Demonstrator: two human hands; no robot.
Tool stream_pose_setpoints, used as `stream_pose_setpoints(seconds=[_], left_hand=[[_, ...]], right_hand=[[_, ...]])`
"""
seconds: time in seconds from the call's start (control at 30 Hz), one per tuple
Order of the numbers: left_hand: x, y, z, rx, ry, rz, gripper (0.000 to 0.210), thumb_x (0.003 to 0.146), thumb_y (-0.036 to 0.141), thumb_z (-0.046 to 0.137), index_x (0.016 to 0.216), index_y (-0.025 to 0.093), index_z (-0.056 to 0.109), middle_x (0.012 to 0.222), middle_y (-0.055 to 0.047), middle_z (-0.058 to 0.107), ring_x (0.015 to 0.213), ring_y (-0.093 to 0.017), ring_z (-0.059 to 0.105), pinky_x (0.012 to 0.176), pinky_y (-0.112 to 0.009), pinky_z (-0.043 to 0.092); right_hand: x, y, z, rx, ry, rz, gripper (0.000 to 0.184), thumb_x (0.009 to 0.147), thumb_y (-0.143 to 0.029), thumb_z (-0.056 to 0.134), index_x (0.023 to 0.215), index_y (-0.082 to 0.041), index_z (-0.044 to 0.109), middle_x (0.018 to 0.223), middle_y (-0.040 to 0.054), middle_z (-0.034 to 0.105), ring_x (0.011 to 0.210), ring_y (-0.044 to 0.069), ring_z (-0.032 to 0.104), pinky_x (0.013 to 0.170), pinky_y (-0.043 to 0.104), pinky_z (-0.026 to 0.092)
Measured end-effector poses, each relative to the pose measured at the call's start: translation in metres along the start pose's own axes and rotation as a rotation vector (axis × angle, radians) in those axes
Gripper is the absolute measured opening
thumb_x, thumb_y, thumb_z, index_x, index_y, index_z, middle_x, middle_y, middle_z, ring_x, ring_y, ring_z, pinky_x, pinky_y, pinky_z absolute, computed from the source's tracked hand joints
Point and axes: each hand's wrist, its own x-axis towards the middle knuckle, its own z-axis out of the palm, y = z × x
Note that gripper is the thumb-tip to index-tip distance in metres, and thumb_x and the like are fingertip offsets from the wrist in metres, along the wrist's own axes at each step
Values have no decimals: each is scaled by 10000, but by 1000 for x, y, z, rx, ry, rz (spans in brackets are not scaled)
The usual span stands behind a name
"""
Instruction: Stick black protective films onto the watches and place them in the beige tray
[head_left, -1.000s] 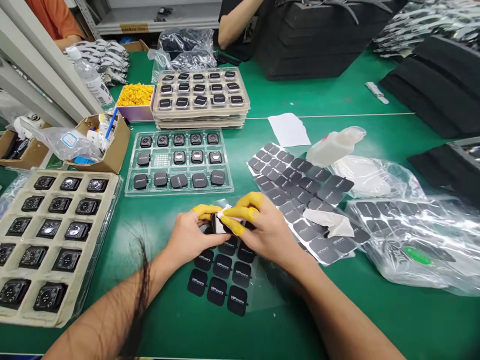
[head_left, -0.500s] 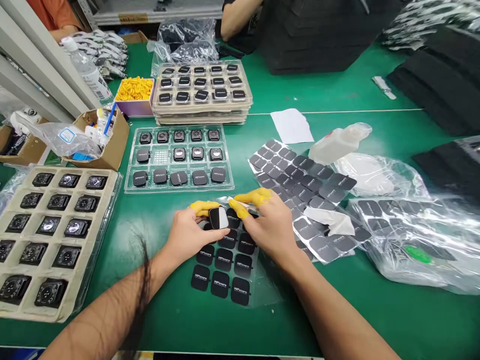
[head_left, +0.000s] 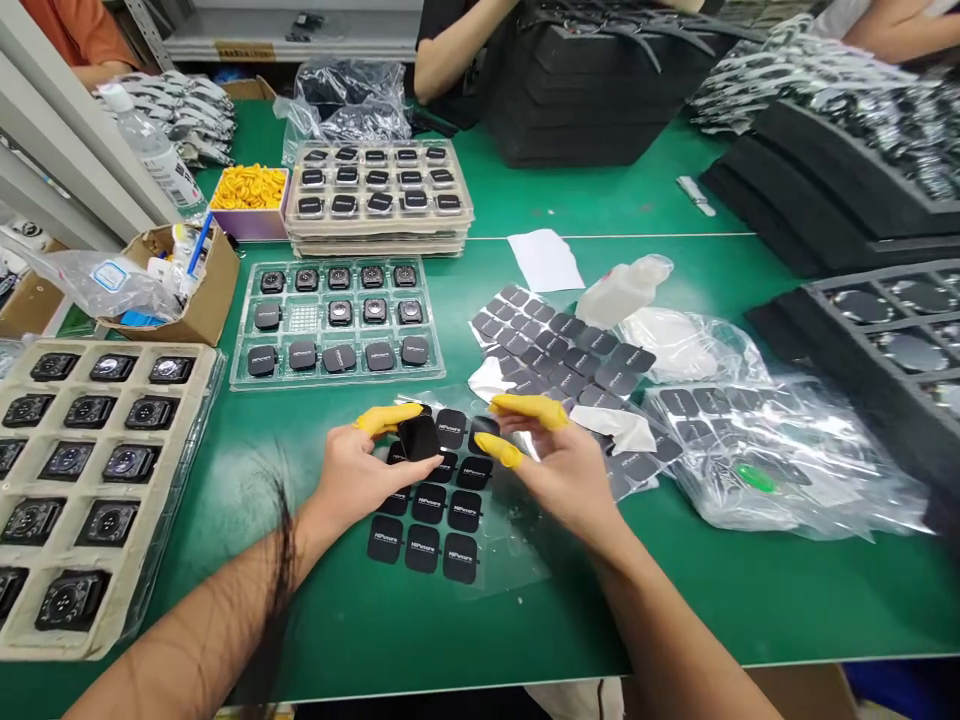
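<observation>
My left hand [head_left: 364, 462], with yellow finger cots, grips a smartwatch body [head_left: 419, 438] by its sides; the glossy black screen faces up. Below it lies a clear sheet of black square stickers [head_left: 424, 547] printed with white lettering. My right hand [head_left: 559, 450], also in yellow finger cots, hovers at the sheet's upper right, thumb and index finger apart. A black sticker [head_left: 484, 428] shows between those fingertips, and I see nothing held. Just beyond that hand lies a crumpled white wipe [head_left: 491, 380], on sheets of grey square stickers [head_left: 566, 345].
A clear tray [head_left: 337, 382] of watch bodies lies ahead, a beige tray [head_left: 97, 490] of them at left. Behind are stacked trays [head_left: 379, 230], a box of yellow finger cots [head_left: 251, 190] and a plastic bottle [head_left: 626, 290]. Bagged sheets [head_left: 780, 460] and black foam [head_left: 817, 190] lie right.
The white strip on the watch screen is gone, and the screen now looks all black. My right hand has moved right, away from the watch. A white wipe now lies on the grey sticker sheets.
</observation>
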Motion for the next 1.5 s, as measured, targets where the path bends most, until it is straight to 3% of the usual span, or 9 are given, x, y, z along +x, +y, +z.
stream_pose_setpoints(seconds=[0.13, 0.27, 0.4, 0.6, 0.7, 0.8, 1.0, 1.27, 1.5], left_hand=[[0, -2, 0, 42, 64, 86, 347, 628, 420, 895, 882, 206, 792, 661, 15, 744, 637, -201, 728, 672, -323, 639], [0, -3, 1, 23, 63, 128, 341, 645, 388, 893, 904, 193, 787, 754, -11, 779, 727, -218, 754, 760, -332, 652], [1, -1, 1, -25, 41, 94, 351, 662, 366, 891, 954, 204, 783, 952, -46, 805, 897, -250, 769, 894, -365, 643], [7, 3, 0, -347, -104, -205, 537, 632, 329, 909, 1119, 184, 736, 1094, -74, 786, 1002, -265, 761, 961, -412, 627], [10, 2, 0, -372, -148, -255, 540, 639, 274, 900, 1142, 179, 727, 1112, -76, 781, 1034, -262, 755, 1006, -419, 605], [10, -2, 2, -358, -180, -232, 538, 665, 265, 886, 1173, 193, 724, 1142, -67, 775, 1070, -254, 746, 1054, -410, 579], [7, -9, 5, -320, -237, -113, 506, 689, 258, 867, 1174, 215, 731, 1161, -37, 776, 1092, -236, 740, 1059, -373, 575], [7, -7, 3, -93, -273, -18, 483, 705, 239, 834, 1177, 251, 732, 1124, 6, 791, 1029, -222, 755, 996, -361, 595], [8, -3, 0, -17, -284, 12, 478, 725, 286, 827, 1191, 245, 727, 1109, 6, 797, 1008, -224, 758, 969, -358, 589]], right_hand=[[-1, 9, 12, 316, -90, 250, 510, 706, -429, 870, 1140, -245, 675, 1056, 67, 729, 872, 205, 691, 855, 421, 593], [3, 10, 14, 404, -69, 351, 442, 694, -438, 878, 1035, -227, 694, 917, 48, 737, 848, 194, 699, 843, 380, 594], [2, 11, 16, 377, 11, 343, 371, 713, -459, 851, 959, -224, 702, 885, 44, 732, 810, 190, 686, 788, 359, 578], [0, 12, 12, 291, 119, 188, 214, 758, -438, 824, 790, -245, 737, 884, 40, 716, 859, 210, 650, 847, 400, 526], [3, -1, -10, 585, 187, 105, 242, 688, -454, 891, 686, -294, 710, 1000, 3, 694, 878, 180, 622, 785, 353, 522], [8, -22, -28, 866, 81, 155, 277, 634, -475, 922, 629, -324, 690, 770, -27, 638, 645, 132, 541, 551, 275, 453], [25, -48, 7, 384, -211, 334, 338, 682, -436, 893, 933, -244, 773, 884, 46, 725, 826, 194, 666, 791, 366, 561], [25, -36, 34, 531, -243, 590, 402, 582, -495, 920, 810, -197, 772, 836, 46, 737, 761, 179, 664, 741, 343, 572], [23, -36, 42, 557, -226, 633, 405, 547, -459, 947, 809, -202, 778, 824, 49, 749, 721, 169, 659, 702, 324, 571]])
